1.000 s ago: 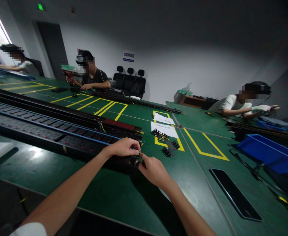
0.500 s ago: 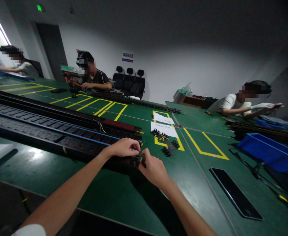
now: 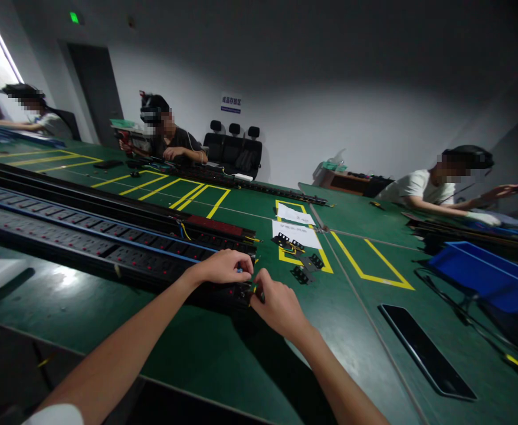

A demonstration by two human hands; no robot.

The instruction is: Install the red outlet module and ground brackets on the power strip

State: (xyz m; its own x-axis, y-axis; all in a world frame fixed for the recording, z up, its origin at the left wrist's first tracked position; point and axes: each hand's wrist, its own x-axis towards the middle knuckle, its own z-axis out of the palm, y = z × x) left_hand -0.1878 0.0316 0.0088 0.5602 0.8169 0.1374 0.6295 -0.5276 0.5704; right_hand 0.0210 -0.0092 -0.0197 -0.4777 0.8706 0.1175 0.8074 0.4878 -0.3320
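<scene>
A long black power strip (image 3: 135, 257) with rows of sockets and small red marks runs in from the left, and both hands are at its right end. My left hand (image 3: 224, 267) lies over that end with its fingers curled and closed; a bit of blue wire (image 3: 240, 270) shows at the fingertips. Just to the right, my right hand (image 3: 281, 302) pinches a thin yellow-green wire (image 3: 255, 288) coming from the strip's end. The fingers of both hands partly hide the wire ends.
Black metal brackets (image 3: 302, 268) and white paper sheets (image 3: 295, 233) lie beyond my hands. A phone (image 3: 427, 353), a blue bin (image 3: 484, 274) and black cables are at the right. More strips (image 3: 217, 224) lie behind. Several people sit around the green table (image 3: 356, 348).
My hands stay almost in place at the strip's end. At the right, the person's gloved hand has dropped toward the table while the other arm reaches out. The view has shifted slightly.
</scene>
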